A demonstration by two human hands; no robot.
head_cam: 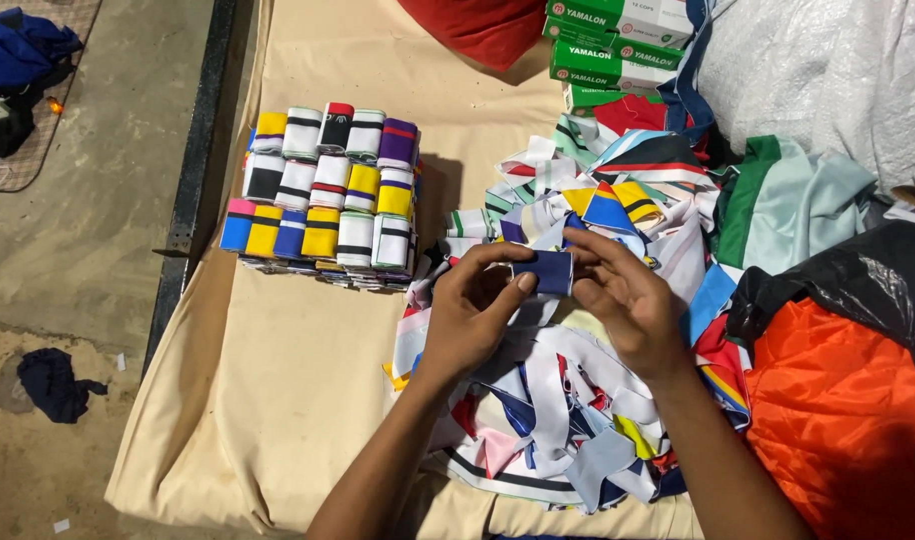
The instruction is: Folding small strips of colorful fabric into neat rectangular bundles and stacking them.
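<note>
Left hand [475,305]: palm toward camera, fingers curled, thumb and fingertips pinching left end of small dark blue folded fabric band [544,272]. Right hand [626,292]: fingers bent, pinching right end. Band between hands, above loose multicoloured fabric strip pile [568,420]. Neat stack of folded striped bands [328,190] at 10 o'clock, on beige cloth [278,380]. Green-white cardboard boxes [603,50] at 12 o'clock.

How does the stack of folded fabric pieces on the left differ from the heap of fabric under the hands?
The folded stack sits in neat rows, each piece squared; the loose heap is tangled strips lying every way. The stack lies apart from both hands; the left hand and right hand hold a blue piece over the heap. Both are striped, multicoloured cloth on the beige sheet.
</note>
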